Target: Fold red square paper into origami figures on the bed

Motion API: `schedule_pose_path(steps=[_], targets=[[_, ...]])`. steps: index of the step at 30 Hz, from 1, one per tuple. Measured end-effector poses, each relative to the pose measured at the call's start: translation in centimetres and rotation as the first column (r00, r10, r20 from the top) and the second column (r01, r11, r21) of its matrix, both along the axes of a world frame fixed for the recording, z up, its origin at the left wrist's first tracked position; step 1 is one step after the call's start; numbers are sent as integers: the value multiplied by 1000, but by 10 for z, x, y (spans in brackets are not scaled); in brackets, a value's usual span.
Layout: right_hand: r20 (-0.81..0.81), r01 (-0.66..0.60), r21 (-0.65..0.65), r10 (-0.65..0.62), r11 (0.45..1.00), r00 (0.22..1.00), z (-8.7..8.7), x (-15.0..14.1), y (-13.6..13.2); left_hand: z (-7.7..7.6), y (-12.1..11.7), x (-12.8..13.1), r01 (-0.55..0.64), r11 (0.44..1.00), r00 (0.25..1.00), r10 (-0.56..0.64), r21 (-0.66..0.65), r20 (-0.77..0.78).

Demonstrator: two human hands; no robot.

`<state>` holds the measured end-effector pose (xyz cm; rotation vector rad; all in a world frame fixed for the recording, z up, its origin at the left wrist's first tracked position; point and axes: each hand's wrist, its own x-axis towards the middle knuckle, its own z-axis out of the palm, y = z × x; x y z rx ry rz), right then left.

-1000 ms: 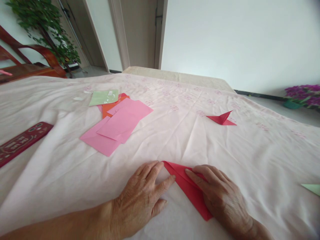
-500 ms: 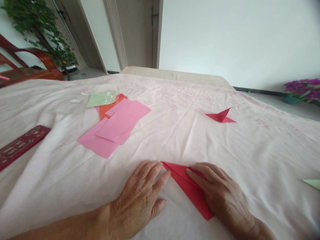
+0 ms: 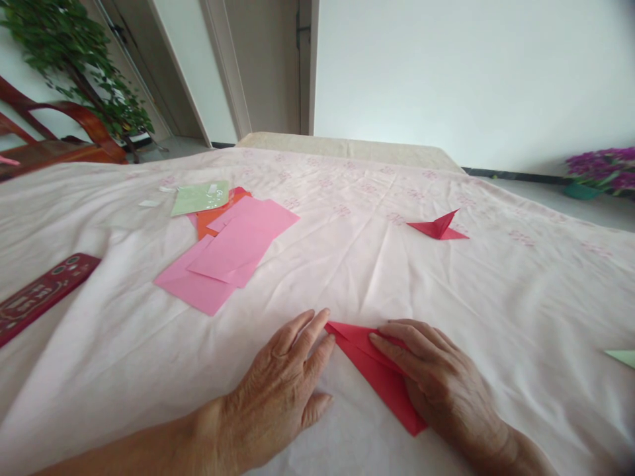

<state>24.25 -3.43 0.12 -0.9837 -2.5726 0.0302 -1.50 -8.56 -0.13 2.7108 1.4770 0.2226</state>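
Note:
A sheet of red paper (image 3: 370, 370), folded into a long triangle, lies on the pale cloth in front of me. My right hand (image 3: 439, 377) holds its right side, fingers bent and fingertips pressed on the upper layer; the palm hides part of the paper. At the triangle's left tip is my left hand (image 3: 288, 383), open, fingers apart and thumb spread, with two fingertips at or just beside the point. Farther back on the right sits a folded red paper piece (image 3: 439, 228) with one flap standing up.
Pink paper sheets (image 3: 233, 251) overlap orange paper (image 3: 208, 221) and a light green packet (image 3: 201, 198) at the back left. A dark red case-like object (image 3: 47, 294) lies at the left edge. Light green paper (image 3: 622, 357) shows at the right edge.
My left hand's fingers have lifted and spread slightly at the triangle's tip. My right hand stays on the red paper, and the view has shifted a little.

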Motion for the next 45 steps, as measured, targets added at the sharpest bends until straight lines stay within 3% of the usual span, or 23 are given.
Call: schedule_pose_path(steps=[6,15,25,45], targets=[[-4,32,1,-32,999,999,0,-2,1,7,6,-3,83,995,996,-84,-63,-9],[15,56,-12,-56,998,998,0,-1,-1,3,6,-4,76,997,997,-77,-35,-17],[-40,119,68,-116,991,992,-7,8,1,6,8,1,78,997,996,-78,0,-43],[43,91,11,-91,996,995,-5,12,-2,-5,6,17,-23,984,995,40,176,-90]])
